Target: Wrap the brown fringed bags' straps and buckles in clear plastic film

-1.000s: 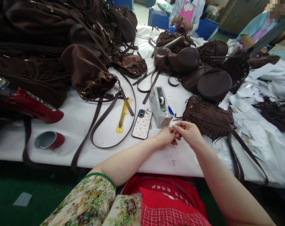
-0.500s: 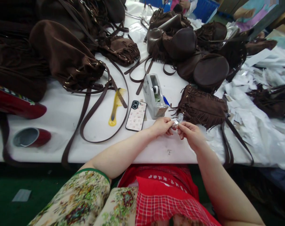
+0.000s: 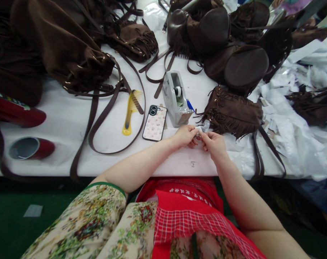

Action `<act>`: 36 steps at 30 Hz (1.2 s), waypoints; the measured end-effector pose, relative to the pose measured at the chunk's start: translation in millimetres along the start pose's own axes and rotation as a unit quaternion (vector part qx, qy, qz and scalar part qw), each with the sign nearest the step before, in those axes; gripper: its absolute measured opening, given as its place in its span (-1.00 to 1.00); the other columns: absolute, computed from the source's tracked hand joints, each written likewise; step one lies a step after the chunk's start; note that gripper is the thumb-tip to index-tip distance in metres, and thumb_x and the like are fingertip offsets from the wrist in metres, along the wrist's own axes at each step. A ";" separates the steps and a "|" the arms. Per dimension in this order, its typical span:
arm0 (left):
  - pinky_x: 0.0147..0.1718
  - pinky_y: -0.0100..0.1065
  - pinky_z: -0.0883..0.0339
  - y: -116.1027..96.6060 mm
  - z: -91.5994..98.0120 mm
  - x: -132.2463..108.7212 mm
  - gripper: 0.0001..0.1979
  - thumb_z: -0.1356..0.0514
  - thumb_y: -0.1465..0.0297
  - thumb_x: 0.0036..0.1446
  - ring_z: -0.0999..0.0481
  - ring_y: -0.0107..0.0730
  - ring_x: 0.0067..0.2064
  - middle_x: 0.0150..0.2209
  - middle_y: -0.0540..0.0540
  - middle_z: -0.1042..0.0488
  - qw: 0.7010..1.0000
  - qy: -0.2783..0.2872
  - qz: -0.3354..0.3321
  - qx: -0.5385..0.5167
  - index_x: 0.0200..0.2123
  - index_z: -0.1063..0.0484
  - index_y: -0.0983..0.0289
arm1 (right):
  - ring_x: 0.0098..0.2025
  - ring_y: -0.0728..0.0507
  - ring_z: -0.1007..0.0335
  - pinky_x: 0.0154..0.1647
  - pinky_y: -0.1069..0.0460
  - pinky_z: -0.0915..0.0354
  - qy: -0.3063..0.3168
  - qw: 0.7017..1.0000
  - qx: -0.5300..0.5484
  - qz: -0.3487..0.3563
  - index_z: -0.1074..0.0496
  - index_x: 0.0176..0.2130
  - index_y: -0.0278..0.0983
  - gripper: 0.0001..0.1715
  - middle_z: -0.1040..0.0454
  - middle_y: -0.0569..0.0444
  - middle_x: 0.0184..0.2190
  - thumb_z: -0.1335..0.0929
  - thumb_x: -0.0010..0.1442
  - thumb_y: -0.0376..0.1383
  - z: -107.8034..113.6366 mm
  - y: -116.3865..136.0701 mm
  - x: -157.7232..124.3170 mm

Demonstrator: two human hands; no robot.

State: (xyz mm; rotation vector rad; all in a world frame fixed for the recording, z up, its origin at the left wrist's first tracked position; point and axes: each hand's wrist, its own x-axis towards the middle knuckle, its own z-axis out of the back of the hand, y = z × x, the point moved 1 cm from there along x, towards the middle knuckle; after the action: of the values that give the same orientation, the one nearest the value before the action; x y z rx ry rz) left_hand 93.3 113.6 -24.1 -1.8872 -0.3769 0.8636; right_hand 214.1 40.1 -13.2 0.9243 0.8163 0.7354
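My left hand (image 3: 186, 136) and my right hand (image 3: 214, 143) meet above the table's front part, fingers pinched together. Between them is a small crumpled piece of clear and white plastic (image 3: 205, 126), held by both hands; its exact kind is too small to make out. Just behind my hands stands a grey tape dispenser (image 3: 172, 94), with a blue object (image 3: 189, 105) at its right side. To the right, close to my right hand, lies a small brown fringed bag (image 3: 233, 112) on its side. A phone in a patterned case (image 3: 155, 124) rests left of the dispenser.
A yellow comb (image 3: 127, 117) lies inside a looped brown strap (image 3: 109, 153). At the left are a tipped red cup (image 3: 46, 148) and a red container (image 3: 20, 114). Brown bags (image 3: 68, 46) pile up at the back; white wrapping sheets (image 3: 301, 144) cover the right side.
My right hand has drawn closer to my left, and its fingers now meet the left ones at the plastic piece. The view has tilted down, so things on the table appear higher.
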 end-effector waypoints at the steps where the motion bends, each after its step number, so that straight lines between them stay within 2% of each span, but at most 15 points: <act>1: -0.65 -0.57 -0.28 -0.3 -0.4 -0.2 -0.80 0.00 0.42 0.26 -0.42 -0.59 -0.63 -0.46 0.02 -0.46 1.000 0.002 0.007 -0.005 -0.37 -0.33 0.35 | -0.79 0.09 -0.03 -0.81 0.15 0.08 0.002 1.000 -0.007 0.002 -0.35 -0.59 -0.30 -0.50 -0.27 0.22 -0.78 -0.43 -0.03 0.06 0.3 -0.2 0.1; 3: -0.65 -0.55 -0.30 0.2 -0.9 0.3 -0.80 0.02 0.39 0.27 -0.43 -0.56 -0.63 -0.47 0.02 -0.45 1.000 0.001 0.014 -0.016 -0.34 -0.32 0.35 | -0.79 0.09 -0.03 -0.80 0.15 0.09 0.011 1.000 -0.012 -0.004 -0.35 -0.59 -0.30 -0.49 -0.26 0.22 -0.78 -0.43 -0.03 0.07 0.9 0.4 0.4; 6: -0.65 -0.52 -0.30 2.4 -1.5 3.2 -0.73 -0.01 0.25 0.28 -0.43 -0.53 -0.63 -0.50 0.00 -0.44 1.000 -0.026 -0.002 0.004 -0.33 -0.32 0.33 | -0.78 0.10 -0.03 -0.80 0.16 0.09 0.036 0.999 0.010 -0.022 -0.35 -0.59 -0.31 -0.47 -0.26 0.22 -0.77 -0.44 -0.05 0.08 2.0 2.6 -0.9; 8: -0.66 -0.53 -0.28 3.6 -1.6 5.4 -0.71 -0.04 0.19 0.27 -0.41 -0.54 -0.65 -0.53 -0.03 -0.42 0.998 -0.059 -0.014 0.028 -0.35 -0.31 0.31 | -0.74 0.10 -0.13 -0.76 0.18 -0.02 0.075 0.996 0.045 -0.030 -0.40 -0.53 -0.33 -0.50 -0.35 0.19 -0.70 -0.46 -0.07 0.06 3.0 3.4 -3.5; 12: -0.66 -0.53 -0.25 3.9 -1.9 7.9 -0.76 0.02 0.25 0.31 -0.38 -0.54 -0.67 -0.59 -0.09 -0.36 0.994 -0.093 -0.033 0.041 -0.29 -0.30 0.28 | -0.58 0.06 -0.35 -0.57 0.18 -0.29 0.138 0.982 0.112 -0.065 -0.50 -0.34 -0.33 -0.55 -0.52 0.11 -0.51 -0.50 -0.09 -0.03 7.0 0.1 -9.9; 19: -0.68 -0.56 -0.19 4.0 -2.7 5.6 -0.78 0.07 0.32 0.32 -0.32 -0.57 -0.71 -0.64 -0.12 -0.32 0.994 -0.097 -0.040 0.036 -0.32 -0.26 0.26 | -0.55 0.03 -0.41 -0.55 0.17 -0.34 0.174 0.974 0.113 -0.091 -0.48 -0.38 -0.32 -0.62 -0.55 0.05 -0.50 -0.48 -0.04 -0.06 1.6 -4.1 -4.1; 25: -0.77 -0.58 -0.05 2.1 -1.2 -0.7 -0.75 0.07 0.34 0.31 -0.17 -0.61 -0.78 -0.70 -0.14 -0.26 0.992 -0.114 -0.052 0.031 -0.41 -0.24 0.27 | -0.59 -0.03 -0.42 -0.55 0.12 -0.37 0.158 0.980 0.097 -0.070 -0.39 -0.51 -0.29 -0.68 -0.51 0.04 -0.61 -0.44 -0.05 -0.10 -12.0 0.0 4.8; 29: -0.79 -0.57 -0.05 3.3 -2.9 -2.7 -0.74 0.09 0.32 0.30 -0.18 -0.59 -0.79 -0.71 -0.14 -0.26 0.992 -0.102 -0.052 0.052 -0.42 -0.22 0.26 | -0.59 -0.05 -0.43 -0.54 0.09 -0.38 0.130 0.989 0.006 -0.067 -0.37 -0.53 -0.26 -0.71 -0.52 0.04 -0.60 -0.33 0.06 -0.11 -13.5 -3.6 9.8; 33: -0.79 -0.56 -0.08 7.7 -6.7 -3.9 -0.73 0.10 0.30 0.30 -0.20 -0.58 -0.79 -0.68 -0.12 -0.32 0.994 -0.071 -0.049 0.068 -0.39 -0.25 0.27 | -0.74 -0.01 -0.29 -0.74 0.15 -0.20 0.076 0.993 -0.071 -0.064 -0.32 -0.64 -0.26 -0.73 -0.39 0.11 -0.78 -0.36 -0.01 -0.23 -8.4 -7.1 17.9; 36: -0.78 -0.56 -0.08 10.5 -4.3 -2.2 -0.70 0.08 0.28 0.29 -0.22 -0.61 -0.77 -0.60 -0.07 -0.40 0.994 -0.072 -0.050 0.063 -0.39 -0.31 0.30 | -0.79 0.03 -0.21 -0.79 0.18 -0.09 0.063 0.993 -0.090 -0.048 -0.35 -0.63 -0.28 -0.82 -0.33 0.19 -0.82 -0.38 -0.06 -0.32 -2.1 -3.2 19.4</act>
State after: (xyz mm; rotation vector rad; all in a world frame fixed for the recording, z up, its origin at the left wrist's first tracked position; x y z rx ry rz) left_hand 93.6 104.6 -31.3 -1.6817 -0.4891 0.9362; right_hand 222.5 55.6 -22.3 0.6775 0.8838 0.7747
